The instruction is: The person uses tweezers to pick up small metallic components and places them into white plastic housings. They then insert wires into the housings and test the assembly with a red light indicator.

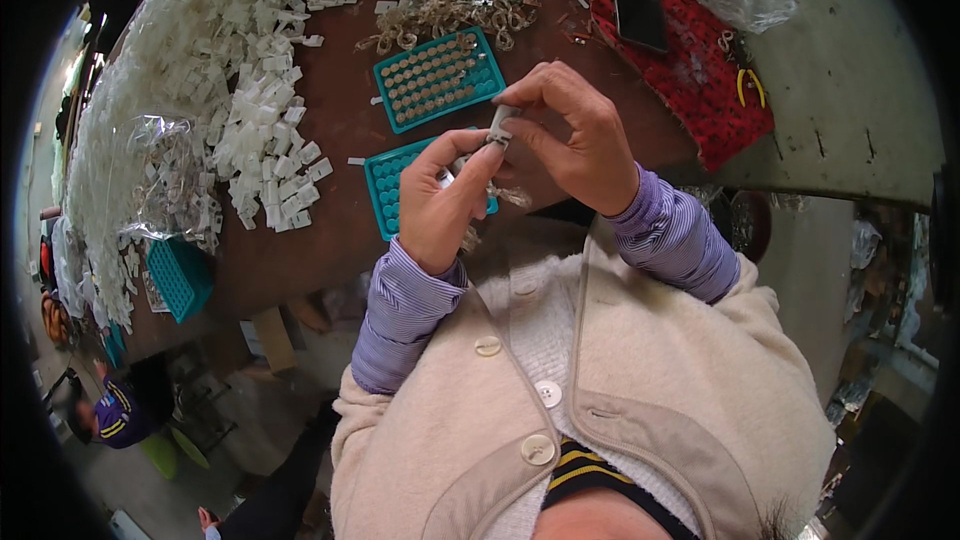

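My left hand [438, 202] pinches a small whitish plastic piece [503, 122] between thumb and fingers. From the other side, the thumb and index finger of my right hand [578, 135] close on the same piece. A short length of beige twine [514, 197] hangs below my left hand; how it joins the piece is hidden. Just beyond my hands lies a teal tray [484, 77] with rows of round brownish discs [425, 88] and some bare cups at its right end. Partly under my left hand is a second teal tray [384, 196] with round cups.
A large heap of white plastic tags [285, 175] covers the table's left side. Twine bundles [465, 5] lie at the back. On the right, a red cloth [700, 100] bears a dark phone-like device [638, 5] and yellow-handled pliers [750, 88]. A teal basket [180, 278] sits near the left edge.
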Demonstrator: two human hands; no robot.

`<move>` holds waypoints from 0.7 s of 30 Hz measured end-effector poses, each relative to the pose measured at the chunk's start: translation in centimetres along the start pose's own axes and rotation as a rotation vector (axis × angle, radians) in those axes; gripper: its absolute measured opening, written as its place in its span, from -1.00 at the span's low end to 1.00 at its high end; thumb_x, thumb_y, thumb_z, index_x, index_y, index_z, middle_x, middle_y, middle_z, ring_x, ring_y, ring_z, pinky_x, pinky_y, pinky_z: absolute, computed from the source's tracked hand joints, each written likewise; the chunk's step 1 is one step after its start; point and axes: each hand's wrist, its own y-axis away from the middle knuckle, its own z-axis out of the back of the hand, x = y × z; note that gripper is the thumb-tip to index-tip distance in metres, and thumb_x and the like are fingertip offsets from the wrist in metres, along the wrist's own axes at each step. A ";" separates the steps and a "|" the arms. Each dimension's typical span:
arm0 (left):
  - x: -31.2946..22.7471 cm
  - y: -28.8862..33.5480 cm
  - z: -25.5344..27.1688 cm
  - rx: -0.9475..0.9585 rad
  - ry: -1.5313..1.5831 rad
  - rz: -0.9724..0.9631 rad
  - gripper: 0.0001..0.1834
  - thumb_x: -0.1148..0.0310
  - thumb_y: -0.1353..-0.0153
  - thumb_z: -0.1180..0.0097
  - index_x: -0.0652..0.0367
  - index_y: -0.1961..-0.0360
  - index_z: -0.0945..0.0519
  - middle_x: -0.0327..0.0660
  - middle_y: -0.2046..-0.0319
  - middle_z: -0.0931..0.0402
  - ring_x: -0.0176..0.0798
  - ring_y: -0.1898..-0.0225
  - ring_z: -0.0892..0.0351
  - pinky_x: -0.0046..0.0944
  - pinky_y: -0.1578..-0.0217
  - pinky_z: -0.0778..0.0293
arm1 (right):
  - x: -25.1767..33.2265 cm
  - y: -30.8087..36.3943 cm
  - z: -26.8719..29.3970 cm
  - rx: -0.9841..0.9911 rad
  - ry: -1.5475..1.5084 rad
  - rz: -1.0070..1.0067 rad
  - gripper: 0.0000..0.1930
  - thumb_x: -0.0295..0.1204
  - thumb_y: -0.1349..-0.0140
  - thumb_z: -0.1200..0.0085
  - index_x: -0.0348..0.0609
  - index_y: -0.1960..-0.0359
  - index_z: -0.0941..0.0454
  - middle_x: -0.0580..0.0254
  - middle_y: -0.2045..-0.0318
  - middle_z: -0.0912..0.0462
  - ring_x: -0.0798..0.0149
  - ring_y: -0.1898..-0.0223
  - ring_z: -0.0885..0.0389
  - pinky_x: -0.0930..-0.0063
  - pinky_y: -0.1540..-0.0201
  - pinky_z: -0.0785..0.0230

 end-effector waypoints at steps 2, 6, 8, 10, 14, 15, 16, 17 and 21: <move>-0.4 0.2 0.4 0.017 0.126 0.068 -0.72 0.35 -0.51 -0.24 0.28 -0.12 -0.67 -0.28 0.33 -0.75 -0.62 0.55 -0.46 -0.58 0.57 -0.31 | 0.2 -0.2 0.3 -0.022 0.071 0.112 -0.83 -0.63 -0.16 -0.32 -0.23 0.23 -0.63 0.14 0.35 -0.64 0.03 0.25 -0.64 0.19 0.17 -0.52; -0.8 0.2 0.0 0.096 0.155 0.029 -0.69 0.35 -0.51 -0.25 0.26 -0.18 -0.65 -0.27 0.27 -0.74 -0.63 0.61 -0.38 -0.59 0.64 -0.20 | 0.6 0.1 0.8 -0.079 0.176 0.227 -0.83 -0.64 -0.13 -0.32 -0.23 0.29 -0.58 0.13 0.37 -0.63 0.01 0.31 -0.64 0.18 0.24 -0.52; -0.6 0.4 -1.0 0.036 0.026 -0.020 -0.70 0.36 -0.48 -0.28 0.22 -0.15 -0.66 -0.25 0.24 -0.74 -0.63 0.62 -0.36 -0.58 0.62 -0.22 | 0.7 0.6 1.0 -0.142 0.175 0.201 -0.80 -0.64 -0.10 -0.35 -0.22 0.28 -0.58 0.15 0.38 -0.63 0.03 0.33 -0.64 0.20 0.26 -0.53; -0.4 0.4 -2.0 -0.013 0.035 -0.048 -0.73 0.35 -0.49 -0.28 0.21 -0.12 -0.66 -0.27 0.26 -0.72 -0.62 0.62 -0.37 -0.58 0.64 -0.21 | 0.7 1.1 1.4 -0.164 0.132 0.208 -0.78 -0.64 -0.07 -0.37 -0.21 0.28 -0.58 0.16 0.38 -0.62 0.04 0.33 -0.64 0.21 0.26 -0.54; 0.1 -0.6 -4.0 -0.074 0.122 0.006 -0.79 0.33 -0.51 -0.25 0.17 -0.06 -0.63 -0.32 0.32 -0.66 -0.59 0.62 -0.41 -0.56 0.70 -0.16 | 0.0 2.6 2.8 -0.166 0.053 0.262 -0.73 -0.64 -0.02 -0.42 -0.19 0.29 -0.58 0.16 0.33 -0.63 0.03 0.26 -0.64 0.24 0.23 -0.55; 0.3 -0.9 -4.6 -0.049 0.112 0.039 -0.80 0.32 -0.51 -0.24 0.16 -0.04 -0.62 -0.33 0.33 -0.65 -0.59 0.62 -0.41 -0.56 0.71 -0.14 | -0.3 3.1 3.3 -0.177 0.061 0.266 -0.73 -0.64 -0.01 -0.43 -0.19 0.29 -0.58 0.16 0.32 -0.63 0.03 0.24 -0.64 0.24 0.23 -0.56; 0.6 -1.1 -5.4 -0.021 0.104 0.077 -0.81 0.31 -0.52 -0.23 0.15 -0.03 -0.62 -0.33 0.34 -0.64 -0.58 0.62 -0.42 -0.56 0.72 -0.13 | -0.8 3.6 4.0 -0.175 0.095 0.257 -0.73 -0.62 0.00 -0.41 -0.21 0.32 -0.54 0.12 0.29 -0.61 0.01 0.22 -0.63 0.22 0.23 -0.56; 1.0 -1.5 -6.3 0.027 0.110 0.116 -0.82 0.30 -0.53 -0.22 0.15 -0.02 -0.61 -0.33 0.35 -0.63 -0.57 0.62 -0.42 -0.55 0.74 -0.11 | -1.2 4.1 4.7 -0.178 0.122 0.234 -0.73 -0.61 0.01 -0.41 -0.21 0.34 -0.53 0.11 0.30 -0.59 0.02 0.23 -0.62 0.21 0.23 -0.56; 1.3 -3.8 -7.8 0.238 0.210 0.307 -0.80 0.24 -0.59 -0.12 0.14 -0.03 -0.60 -0.33 0.36 -0.61 -0.60 0.61 -0.40 -0.58 0.74 -0.10 | -2.6 5.8 6.4 -0.229 0.201 0.208 -0.74 -0.59 0.02 -0.39 -0.20 0.38 -0.49 0.10 0.34 -0.55 0.02 0.26 -0.61 0.20 0.22 -0.56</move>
